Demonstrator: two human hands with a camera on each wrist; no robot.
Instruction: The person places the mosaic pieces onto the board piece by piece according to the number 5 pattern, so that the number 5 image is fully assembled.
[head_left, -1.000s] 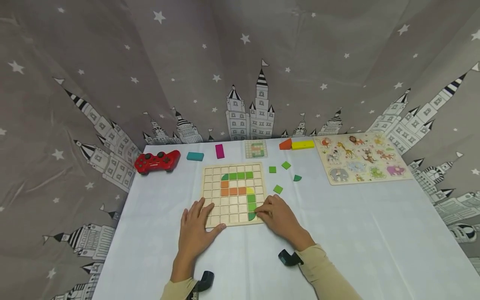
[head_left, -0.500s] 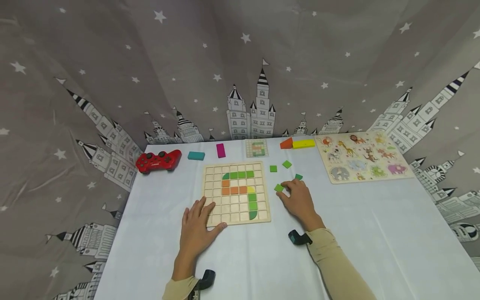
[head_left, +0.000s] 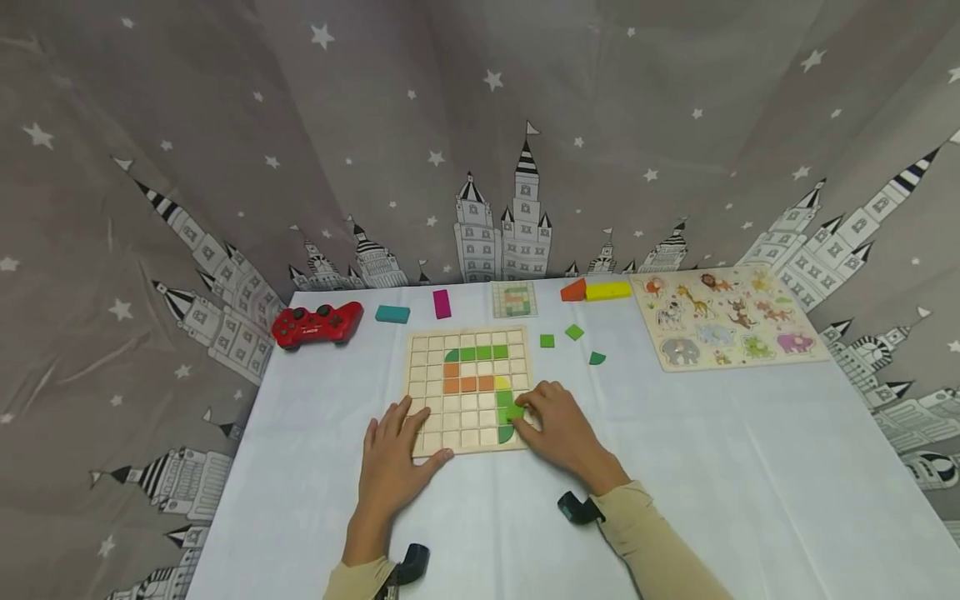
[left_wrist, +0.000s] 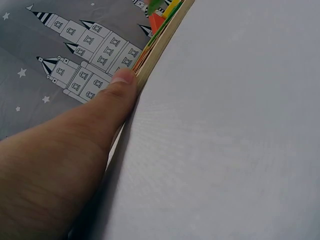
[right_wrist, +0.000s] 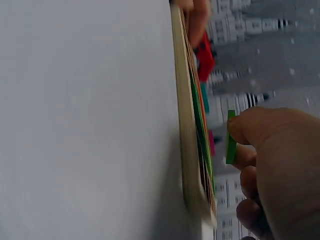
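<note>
A wooden grid board (head_left: pixel 435 417) lies on the white table, with green, orange and yellow tiles set in some of its cells. My right hand (head_left: pixel 564 432) pinches a green square tile (head_left: pixel 514 412) between thumb and fingertips, over the board's right side. In the right wrist view that green tile (right_wrist: pixel 231 137) shows edge-on, above the board's edge (right_wrist: pixel 187 125). My left hand (head_left: pixel 392 458) rests with spread fingers on the board's lower left corner. Its thumb (left_wrist: pixel 122 80) lies along the near edge in the left wrist view.
Loose green tiles (head_left: pixel 547 341) and a green quarter-round tile (head_left: pixel 597 358) lie right of the board. Behind it are a pattern card (head_left: pixel 514 299), a magenta block (head_left: pixel 442 304), a teal block (head_left: pixel 392 314), orange and yellow blocks (head_left: pixel 608 291), a red game controller (head_left: pixel 317 325) and an animal puzzle (head_left: pixel 729 318).
My right hand went from the board to the loose tiles, picked up the nearest green square and carried it back left over the board. The left hand stayed in place.
</note>
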